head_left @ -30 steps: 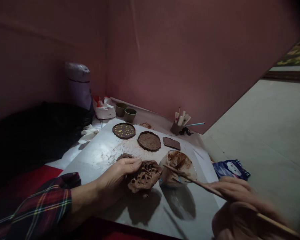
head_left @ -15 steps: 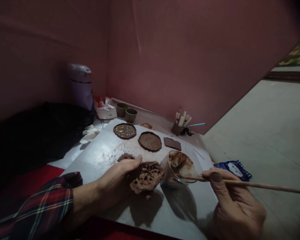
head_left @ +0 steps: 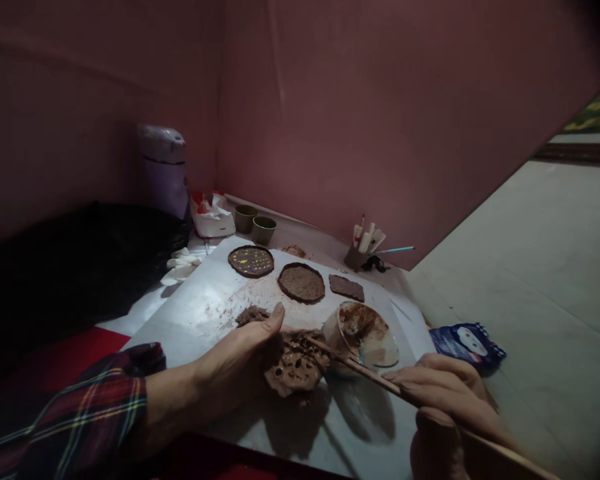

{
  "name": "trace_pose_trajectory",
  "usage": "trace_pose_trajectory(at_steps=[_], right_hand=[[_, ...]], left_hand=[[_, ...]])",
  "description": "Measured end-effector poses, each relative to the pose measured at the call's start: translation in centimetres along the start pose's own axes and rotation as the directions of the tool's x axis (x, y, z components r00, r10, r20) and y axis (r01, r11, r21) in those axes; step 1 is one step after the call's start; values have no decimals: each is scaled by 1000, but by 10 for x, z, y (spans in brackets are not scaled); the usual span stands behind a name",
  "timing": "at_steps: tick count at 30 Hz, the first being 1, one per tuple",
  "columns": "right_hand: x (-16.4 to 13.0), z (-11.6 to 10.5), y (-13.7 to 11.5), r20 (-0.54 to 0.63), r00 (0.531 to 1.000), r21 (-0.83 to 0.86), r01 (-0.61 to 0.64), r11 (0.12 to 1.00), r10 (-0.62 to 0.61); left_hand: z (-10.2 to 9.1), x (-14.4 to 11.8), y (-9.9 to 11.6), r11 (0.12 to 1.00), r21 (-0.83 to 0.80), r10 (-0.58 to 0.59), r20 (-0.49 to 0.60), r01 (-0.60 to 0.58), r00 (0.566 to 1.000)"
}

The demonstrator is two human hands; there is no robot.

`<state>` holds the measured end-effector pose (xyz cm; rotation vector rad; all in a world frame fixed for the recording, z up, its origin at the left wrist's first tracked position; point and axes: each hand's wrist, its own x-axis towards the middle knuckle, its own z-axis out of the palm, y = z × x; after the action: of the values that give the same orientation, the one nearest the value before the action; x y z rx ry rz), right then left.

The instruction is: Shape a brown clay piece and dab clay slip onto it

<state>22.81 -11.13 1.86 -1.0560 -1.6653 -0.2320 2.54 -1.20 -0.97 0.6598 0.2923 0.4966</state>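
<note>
My left hand (head_left: 230, 360), closed, grips a lump of brown clay (head_left: 296, 370) whose upper face is pitted with holes. A long thin wooden stick (head_left: 365, 372) is held in my right hand (head_left: 445, 407); its tip touches the top of the lump. Just behind the stick a glass bowl (head_left: 365, 327), smeared brown inside, stands tilted or cut at an angle in view. Another small heap of clay (head_left: 251, 315) lies beyond my left hand on the white sheet (head_left: 200, 320).
Two round brown clay discs, one yellow-speckled (head_left: 251, 261) and one plain (head_left: 301, 282), lie beyond beside a small rectangular slab (head_left: 347, 287). Further back are two cups (head_left: 263, 231), a holder with sticks (head_left: 355, 257) and a purple bin (head_left: 165, 180). A blue packet (head_left: 467, 347) lies right.
The stick's tip has gone from the glass bowl to the clay lump as my right hand moved down and turned. My left hand stays almost in place, still gripping the lump.
</note>
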Motion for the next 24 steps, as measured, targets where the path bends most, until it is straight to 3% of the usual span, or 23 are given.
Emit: trace_pose_trajectory(at_steps=[4,8,16,24], right_hand=[[2,3,1,70,994,-38,82,996,-79],[3,12,-3,-72,996,-39,40,998,-43],[1,17,-8,-64,996,12,-57,998,57],[-1,12,6,-1,991,-42,135,990,-136]], left_hand=[[3,-2,2,999,45,-6,-33,7,999],[3,-2,2,998,68,-6,-52,10,999],[4,0,3,995,97,29,-95,-20,995],[3,0,2,993,115,17,-86,-7,996]])
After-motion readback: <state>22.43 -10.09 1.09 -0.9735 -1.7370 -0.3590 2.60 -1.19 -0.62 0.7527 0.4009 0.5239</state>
